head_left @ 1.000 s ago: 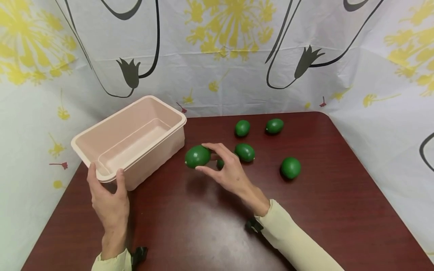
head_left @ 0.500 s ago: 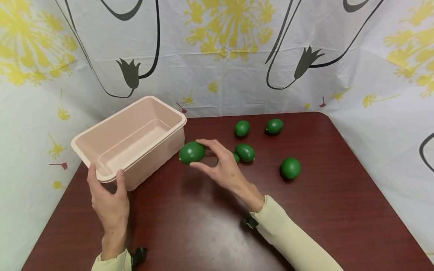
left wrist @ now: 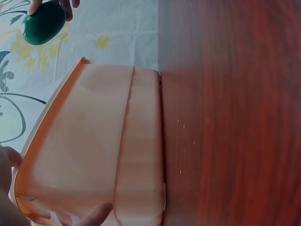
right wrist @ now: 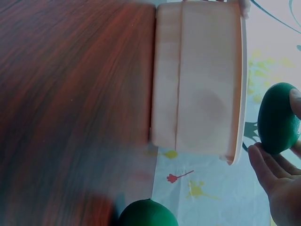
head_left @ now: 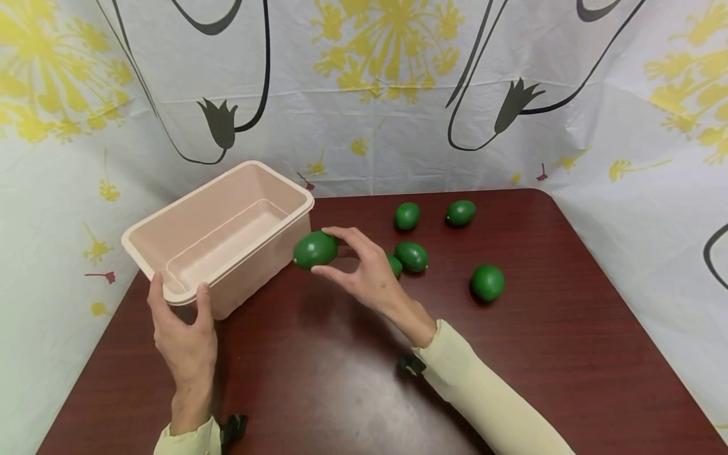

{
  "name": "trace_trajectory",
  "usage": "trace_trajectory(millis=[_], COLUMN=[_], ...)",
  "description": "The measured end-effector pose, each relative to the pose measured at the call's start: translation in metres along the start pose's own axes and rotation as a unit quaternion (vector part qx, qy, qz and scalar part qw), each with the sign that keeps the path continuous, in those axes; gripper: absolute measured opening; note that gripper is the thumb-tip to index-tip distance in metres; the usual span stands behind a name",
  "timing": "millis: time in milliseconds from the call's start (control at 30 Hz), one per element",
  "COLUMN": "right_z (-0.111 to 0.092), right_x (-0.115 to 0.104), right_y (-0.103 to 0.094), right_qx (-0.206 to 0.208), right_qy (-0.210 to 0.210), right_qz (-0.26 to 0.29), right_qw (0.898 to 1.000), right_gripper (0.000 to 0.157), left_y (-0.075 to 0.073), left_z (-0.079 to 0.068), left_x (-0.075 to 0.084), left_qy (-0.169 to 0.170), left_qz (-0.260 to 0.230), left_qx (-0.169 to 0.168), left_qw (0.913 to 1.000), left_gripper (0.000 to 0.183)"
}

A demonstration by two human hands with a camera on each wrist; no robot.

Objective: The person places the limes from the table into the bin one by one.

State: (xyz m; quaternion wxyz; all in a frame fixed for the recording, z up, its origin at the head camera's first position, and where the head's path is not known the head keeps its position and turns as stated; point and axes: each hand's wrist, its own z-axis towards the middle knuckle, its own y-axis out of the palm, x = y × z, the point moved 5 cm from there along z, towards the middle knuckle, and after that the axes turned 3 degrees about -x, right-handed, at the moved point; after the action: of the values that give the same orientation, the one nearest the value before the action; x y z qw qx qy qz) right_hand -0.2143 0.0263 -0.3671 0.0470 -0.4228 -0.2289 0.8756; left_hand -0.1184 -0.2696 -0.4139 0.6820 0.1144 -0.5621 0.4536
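With 12 o'clock straight away from you in the head view, your left hand (head_left: 184, 344) was at about 7 o'clock from the middle of the one bin (head_left: 261, 265), clamped on its near corner, with the thumb on the long wall and a finger round the end. The bin stood on the table (head_left: 318, 379) with its mouth upward, its long axis running from 8 to 2 o'clock.

Next came the held lime (head_left: 315, 249), one of six limes in view. It was in the air outside the bin, near the long wall but apart from it, at roughly 3 o'clock from the bin's middle. Its tip pointed between 8 and 9 o'clock, the long axis running back to between 2 and 3. Your right hand (head_left: 370, 275) pinched it, thumb on the near side, fingers on the far side.

Five limes rested on the table farther right. The half-hidden lime (head_left: 395, 265) sat behind your hand, its axis unclear. The far lime (head_left: 407, 216) lay at 12 o'clock from the middle lime (head_left: 411, 256), whose tip pointed to 4. The back-right lime (head_left: 461, 213) pointed between 8 and 9. The rightmost lime (head_left: 487, 282) looked nearly round; you could not tell its axis.
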Motion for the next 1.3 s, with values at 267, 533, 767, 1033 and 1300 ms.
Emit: trace_trajectory(millis=[267, 533, 767, 1033, 1300], right_z=[0.005, 0.011, 0.015, 0.018, 0.023], right_x=[0.0, 0.001, -0.001, -0.008, -0.012], right_y=[0.006, 0.009, 0.013, 0.016, 0.023], right_qx=[-0.001, 0.002, -0.006, -0.006, -0.016], right_qy=[0.002, 0.001, 0.002, 0.0, -0.009], right_qz=[0.014, 0.009, 0.012, 0.004, 0.014], right_qw=[1.0, 1.0, 1.0, 1.0, 1.0], right_gripper=[0.062, 0.062, 0.062, 0.063, 0.063], left_y=[0.0, 0.0, 0.0, 0.001, 0.001], left_z=[0.0, 0.001, 0.001, 0.001, 0.001], left_x=[-0.001, -0.001, -0.001, -0.001, -0.002], left_qy=[0.0, 0.003, 0.008, 0.012, 0.013], left_qz=[-0.011, -0.018, -0.024, -0.025, -0.026], left_qx=[-0.001, 0.001, 0.003, 0.004, 0.004], left_qw=[0.9999, 0.9998, 0.9997, 0.9996, 0.9996], left_gripper=[0.071, 0.07, 0.071, 0.07, 0.07])
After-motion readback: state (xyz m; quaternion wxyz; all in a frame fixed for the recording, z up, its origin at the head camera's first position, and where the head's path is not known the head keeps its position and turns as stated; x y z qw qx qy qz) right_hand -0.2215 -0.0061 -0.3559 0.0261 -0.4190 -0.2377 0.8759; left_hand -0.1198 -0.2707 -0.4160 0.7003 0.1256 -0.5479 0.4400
